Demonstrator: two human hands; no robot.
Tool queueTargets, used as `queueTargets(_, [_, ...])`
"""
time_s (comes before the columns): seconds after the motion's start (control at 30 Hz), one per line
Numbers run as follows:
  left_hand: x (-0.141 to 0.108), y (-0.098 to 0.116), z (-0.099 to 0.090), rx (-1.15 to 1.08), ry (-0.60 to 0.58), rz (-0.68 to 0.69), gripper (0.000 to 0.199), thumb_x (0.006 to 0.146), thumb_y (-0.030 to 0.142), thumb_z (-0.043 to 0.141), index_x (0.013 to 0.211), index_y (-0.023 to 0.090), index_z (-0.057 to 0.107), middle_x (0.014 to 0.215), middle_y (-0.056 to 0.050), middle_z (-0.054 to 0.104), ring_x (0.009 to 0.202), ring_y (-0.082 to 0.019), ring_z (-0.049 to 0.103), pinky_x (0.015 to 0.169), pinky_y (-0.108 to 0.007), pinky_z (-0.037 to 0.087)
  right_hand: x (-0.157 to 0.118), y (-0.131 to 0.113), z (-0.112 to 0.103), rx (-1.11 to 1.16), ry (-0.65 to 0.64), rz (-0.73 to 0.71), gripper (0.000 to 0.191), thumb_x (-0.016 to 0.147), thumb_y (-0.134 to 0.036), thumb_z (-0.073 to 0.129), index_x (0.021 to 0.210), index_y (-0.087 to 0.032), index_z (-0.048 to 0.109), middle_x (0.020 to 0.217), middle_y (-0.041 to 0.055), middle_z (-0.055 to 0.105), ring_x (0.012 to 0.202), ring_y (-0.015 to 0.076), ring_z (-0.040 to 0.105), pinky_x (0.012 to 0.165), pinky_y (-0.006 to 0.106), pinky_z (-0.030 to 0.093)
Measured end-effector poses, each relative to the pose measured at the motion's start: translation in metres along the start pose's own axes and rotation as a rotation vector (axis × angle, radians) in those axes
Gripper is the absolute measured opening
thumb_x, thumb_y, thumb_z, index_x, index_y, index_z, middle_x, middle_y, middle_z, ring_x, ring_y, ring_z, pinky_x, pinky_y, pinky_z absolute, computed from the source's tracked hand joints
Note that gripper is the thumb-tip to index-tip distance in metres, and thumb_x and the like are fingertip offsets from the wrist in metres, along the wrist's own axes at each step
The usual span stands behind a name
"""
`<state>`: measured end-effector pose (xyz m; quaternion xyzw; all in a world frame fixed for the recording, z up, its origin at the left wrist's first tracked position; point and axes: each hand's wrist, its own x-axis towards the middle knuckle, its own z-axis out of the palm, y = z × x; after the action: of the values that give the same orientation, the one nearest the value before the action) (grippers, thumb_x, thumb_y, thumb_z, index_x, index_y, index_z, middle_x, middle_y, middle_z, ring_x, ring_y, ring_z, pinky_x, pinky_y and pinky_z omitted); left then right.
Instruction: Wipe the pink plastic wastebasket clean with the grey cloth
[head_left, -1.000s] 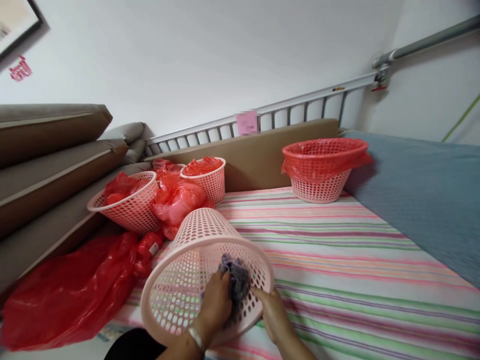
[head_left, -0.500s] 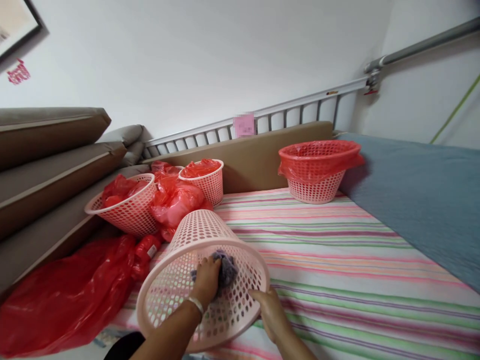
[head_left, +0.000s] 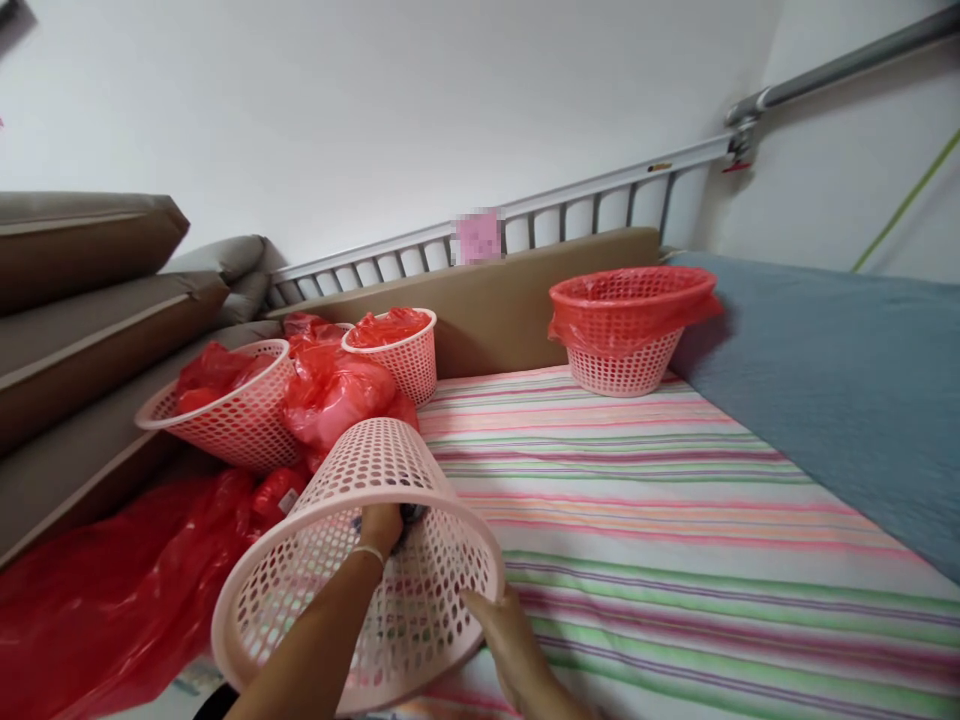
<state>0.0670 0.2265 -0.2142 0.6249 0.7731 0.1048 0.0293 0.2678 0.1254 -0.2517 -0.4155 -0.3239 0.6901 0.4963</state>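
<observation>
A pale pink perforated plastic basket (head_left: 379, 470) lies on its side on the striped sheet, its wide mouth facing me. My left hand (head_left: 381, 528), with a pale band at the wrist, reaches deep into it. That hand is closed on a crumpled dark grey-purple cloth (head_left: 411, 515), mostly hidden behind the hand and the upper rim. At the right side of the mouth, my right hand (head_left: 491, 610) grips the rim, thumb on the inner side and the other fingers hidden behind the wall.
Pink baskets with red plastic bags (head_left: 225, 400) (head_left: 409, 350) stand at left, beside loose red bags (head_left: 341, 385) and stacked grey-brown cushions (head_left: 112, 310). A red-lined basket (head_left: 626, 350) stands at the back right, before a tan board (head_left: 517, 300). Blue-grey fabric (head_left: 832, 390) lies at right.
My left hand has pushed the cloth deeper into the basket. The view has shifted slightly, so the basket and both hands appear further left. The right hand still grips the rim.
</observation>
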Motion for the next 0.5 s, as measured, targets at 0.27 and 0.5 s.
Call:
queueTargets(0.27, [-0.059,0.018,0.001,0.075,-0.063,0.103,0.031,0.084,0.012,0.054,0.115,0.013,0.057,0.113,-0.010,0.062,0.105,-0.024,0.056,0.093,-0.043,0.043,0.004,0.008,-0.004,0.019,-0.012,-0.020,0.034,0.059,-0.026,0.062,0.090,-0.013,0.069,0.080,0.0077,0.072,0.073,0.0250,0.066,0.069,0.034,0.051])
queueTargets(0.5, [-0.150,0.022,-0.006,0.001,-0.160,0.242,0.059,0.060,-0.002,0.045,0.113,0.021,0.060,0.119,-0.008,0.061,0.109,-0.022,0.053,0.096,-0.029,0.040,0.004,0.008,-0.002,0.020,-0.028,-0.055,0.026,0.060,-0.025,0.063,0.083,-0.014,0.068,0.068,0.0046,0.070,0.072,0.0245,0.064,0.066,0.032,0.050])
